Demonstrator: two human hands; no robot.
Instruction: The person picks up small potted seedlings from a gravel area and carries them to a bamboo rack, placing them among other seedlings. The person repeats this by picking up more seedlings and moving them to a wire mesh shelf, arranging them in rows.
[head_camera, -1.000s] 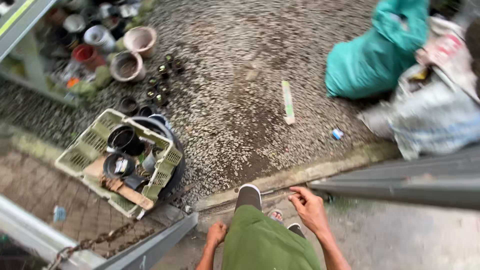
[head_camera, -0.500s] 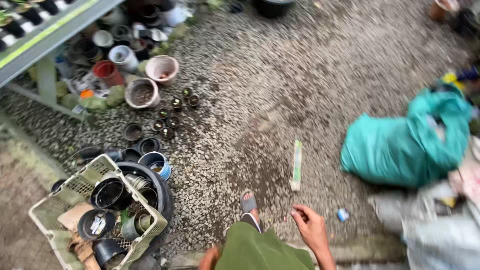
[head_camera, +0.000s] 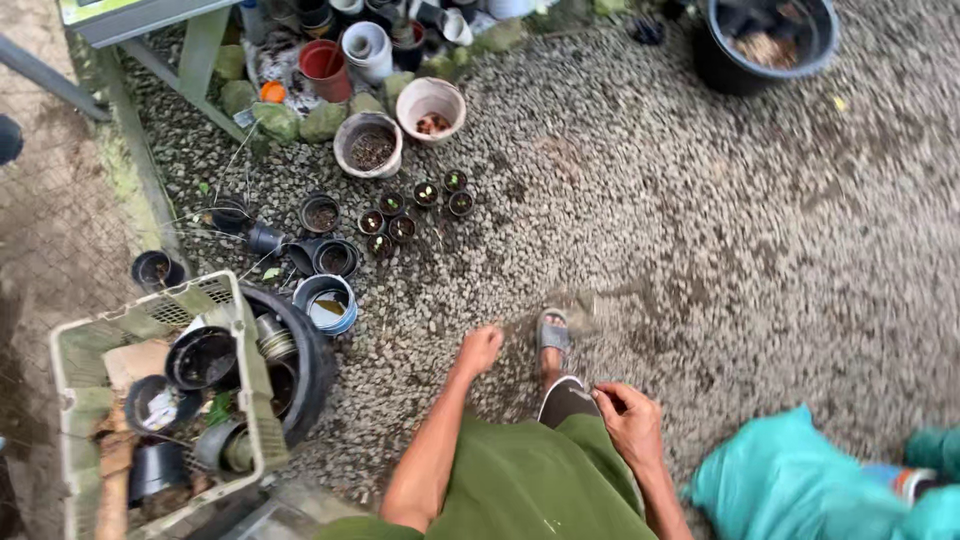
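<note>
A pale crate (head_camera: 75, 400) of black pots is sitting at left, a tyre (head_camera: 310, 360) beside it. The left hand (head_camera: 480, 348) is curling loosely, empty, above gravel (head_camera: 760, 250). The right hand (head_camera: 630, 425) (fingers bent, empty) is hanging near a teal bag (head_camera: 790, 490).

One head-worn camera looks steeply down from standing height at gravel ground (head_camera: 700, 250)

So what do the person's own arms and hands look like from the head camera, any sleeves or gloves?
Both arms are bare from above the elbow down: no sleeves, gloves, watch or bands show. The left hand and right hand are bare too. The only clothing near them is olive-green fabric over the body below.
</note>
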